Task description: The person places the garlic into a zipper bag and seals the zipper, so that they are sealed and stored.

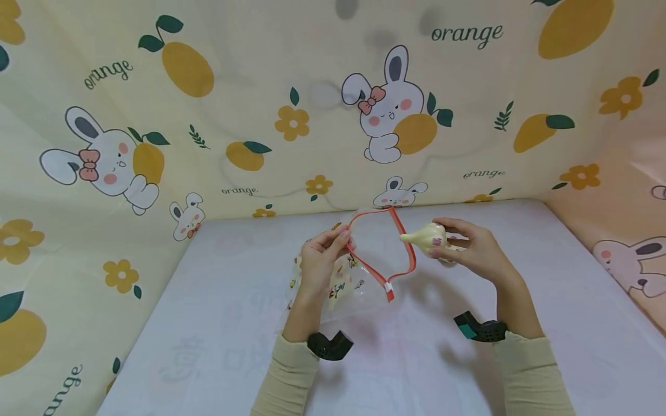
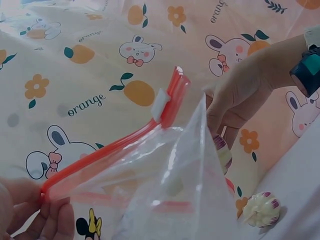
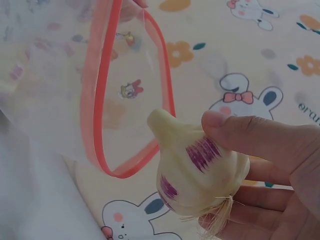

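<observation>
On my feed, the left hand (image 1: 319, 255) pinches a clear, red-rimmed plastic bag (image 1: 359, 293); the right hand (image 1: 480, 249) grips a round, cream, purple-streaked garlic bulb (image 1: 429, 238), stem towards the bag's open mouth. Beyond, I see cream rabbit-print fabric (image 1: 250, 69).

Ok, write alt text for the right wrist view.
A right hand holds a pale garlic bulb with purple patches, its stem pointing toward an open, red-edged clear bag; rabbit-print cloth is behind.
</observation>
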